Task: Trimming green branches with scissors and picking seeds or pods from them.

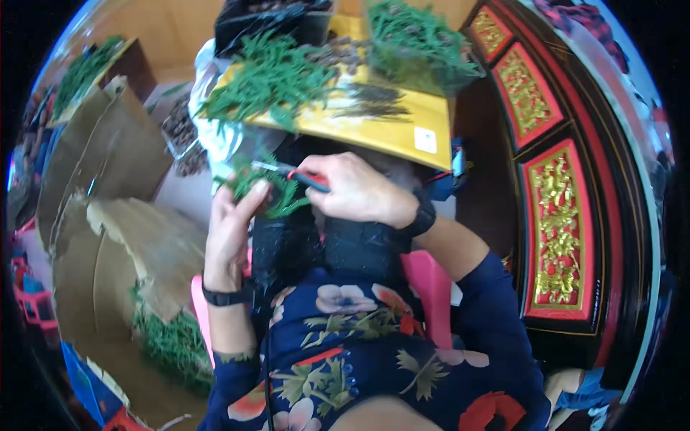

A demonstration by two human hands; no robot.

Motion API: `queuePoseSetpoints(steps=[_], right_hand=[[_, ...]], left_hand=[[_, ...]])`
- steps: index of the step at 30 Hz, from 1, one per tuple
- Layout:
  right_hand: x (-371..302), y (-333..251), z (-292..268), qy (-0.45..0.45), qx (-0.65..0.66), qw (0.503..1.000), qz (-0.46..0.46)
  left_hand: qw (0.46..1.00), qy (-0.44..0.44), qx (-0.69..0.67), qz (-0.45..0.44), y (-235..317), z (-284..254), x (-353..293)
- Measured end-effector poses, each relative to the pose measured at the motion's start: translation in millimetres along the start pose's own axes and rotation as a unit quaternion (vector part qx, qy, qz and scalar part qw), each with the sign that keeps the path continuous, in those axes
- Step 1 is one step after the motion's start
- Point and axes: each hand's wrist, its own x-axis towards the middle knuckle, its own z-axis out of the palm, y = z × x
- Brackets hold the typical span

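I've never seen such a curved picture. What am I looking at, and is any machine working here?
No robot here: these are a person's two bare hands. The single picture comes from a wide fisheye camera worn on the head, looking down, so straight edges bend. The left hand holds a green sprig; the right hand grips a plier-like tool with a red-and-dark handle. Beyond, a yellow tabletop bears loose green sprigs, thin dark stems and a clear box of more greenery.

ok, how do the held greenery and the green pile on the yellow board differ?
Held greenery is pinched in the left hand; the green pile lies on the yellow board.
Held greenery is a small bunch; the green pile spreads wider.
Both are green with narrow fronds.
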Motion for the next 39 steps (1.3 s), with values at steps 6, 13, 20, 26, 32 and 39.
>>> queuePoseSetpoints(steps=[6,13,20,26,32,39], right_hand=[[-4.0,-7.6,-2.7,-0.007,-0.013,0.999,0.046],[-2.7,-10.7,-8.8,-0.023,-0.022,0.998,0.055],[9.7,16.7,-28.0,0.024,0.028,0.996,0.085],[46.1,68.0,-108.2,0.177,0.037,0.969,0.169],[89.1,108.4,-195.6,0.265,-0.020,0.896,0.355],[88.2,129.7,-197.0,0.290,-0.131,0.863,0.393]], left_hand=[[0.997,-0.017,0.070,0.037,7.0,5.5,-4.9],[0.979,0.063,0.166,0.098,-13.7,2.3,2.1],[0.957,0.109,0.182,0.196,-8.9,5.1,10.0],[0.974,0.105,0.143,0.144,-7.2,0.6,8.5],[0.981,0.078,0.126,0.125,-4.5,4.6,-1.0],[0.983,0.075,0.117,0.116,-3.2,4.0,3.9]])
